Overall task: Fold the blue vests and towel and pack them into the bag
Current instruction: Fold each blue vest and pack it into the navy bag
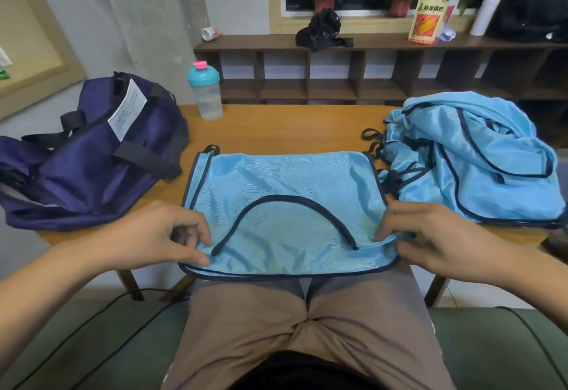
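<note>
Tabletop (276,125): wooden.
Bag (92,156): navy, left of flat vest.
Vest heap (479,162): crumpled, right of flat vest.
Flat vest (285,180): light blue, dark trim, at tabletop's near edge.
Left hand (159,236): pinches its near-left corner.
Right hand (436,242): pinches its near-right corner.
Bottle (206,94): teal lid, behind flat vest.
Bag label (127,113): white, print unreadable.

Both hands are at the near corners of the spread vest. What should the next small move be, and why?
Likely: lift both near corners and carry them over to the far edge, halving the vest. The left hand and right hand each pinch a near corner, and the vest lies spread flat on the table, not yet compact enough to pack into the bag beside it.
</note>
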Available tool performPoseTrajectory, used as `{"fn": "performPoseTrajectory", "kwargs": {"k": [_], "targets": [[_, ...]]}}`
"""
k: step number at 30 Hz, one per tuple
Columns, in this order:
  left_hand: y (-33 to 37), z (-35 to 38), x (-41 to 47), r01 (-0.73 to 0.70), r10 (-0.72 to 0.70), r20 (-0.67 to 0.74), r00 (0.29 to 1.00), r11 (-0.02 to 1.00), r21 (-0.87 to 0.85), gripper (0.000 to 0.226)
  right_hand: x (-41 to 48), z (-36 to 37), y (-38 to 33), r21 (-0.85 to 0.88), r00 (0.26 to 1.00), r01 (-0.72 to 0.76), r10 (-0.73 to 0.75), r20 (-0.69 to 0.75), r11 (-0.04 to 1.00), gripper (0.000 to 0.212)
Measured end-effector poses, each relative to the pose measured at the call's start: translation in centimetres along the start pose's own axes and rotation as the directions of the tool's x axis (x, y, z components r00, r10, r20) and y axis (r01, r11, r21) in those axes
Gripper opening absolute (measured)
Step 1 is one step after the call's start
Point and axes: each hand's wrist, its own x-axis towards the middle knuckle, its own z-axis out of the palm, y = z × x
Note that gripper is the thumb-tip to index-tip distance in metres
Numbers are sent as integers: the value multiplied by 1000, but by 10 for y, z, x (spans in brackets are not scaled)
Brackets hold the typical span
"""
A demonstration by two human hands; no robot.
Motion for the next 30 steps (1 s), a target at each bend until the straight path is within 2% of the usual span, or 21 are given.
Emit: {"fn": "performPoseTrajectory", "kwargs": {"k": [3,6,9,12,15,19,23,27,30], "targets": [[5,0,-1,97,-85,127,988,991,-88,30,0,1,-6,3,998,14,-14,59,1000,25],[13,-5,5,116,-105,123,987,990,-86,23,5,1,-9,-16,992,20,-18,123,1000,11],[14,-12,21,111,-114,-34,993,991,-81,15,21,-5,-9,-40,999,25,-24,34,999,7],[3,-12,49,51,-24,-307,952,995,81,4,52,0,1,-89,994,5,-14,-108,996,5],[-10,-3,85,40,38,-385,922,980,193,23,90,11,15,-114,984,-88,68,-167,990,30],[-16,17,124,132,-23,-340,940,944,303,47,131,29,33,-129,976,-194,177,-129,972,56],[-38,30,134,253,-152,-296,943,907,338,59,137,48,58,-128,961,-274,268,-61,953,69],[-62,29,126,453,-332,-359,872,826,336,78,130,56,78,-185,904,-428,424,-60,885,82],[-63,25,123,488,-380,-335,862,802,346,86,131,59,78,-234,888,-459,454,-78,857,87]]}}
